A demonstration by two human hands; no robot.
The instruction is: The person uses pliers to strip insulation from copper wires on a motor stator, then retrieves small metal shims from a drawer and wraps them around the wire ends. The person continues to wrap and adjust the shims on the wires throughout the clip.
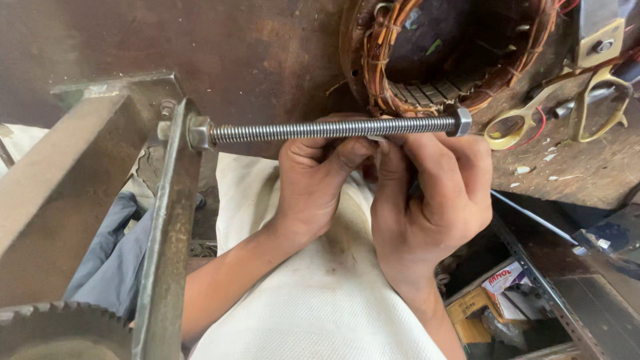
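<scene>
At the table's edge, under the motor coil [460, 53]: threaded rod [333, 129], horizontal, fixed in metal frame [170, 220]; left hand [313, 180] and right hand [427, 200] closed beneath it, fingertips pinching something small—best kept steady, close together.

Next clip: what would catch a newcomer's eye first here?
The long threaded rod running across the middle, with the left hand and right hand pinching at it from below. Behind it, top centre, sits a motor stator wound in copper wire; yellow-handled scissors lie at right on the bench.
</scene>
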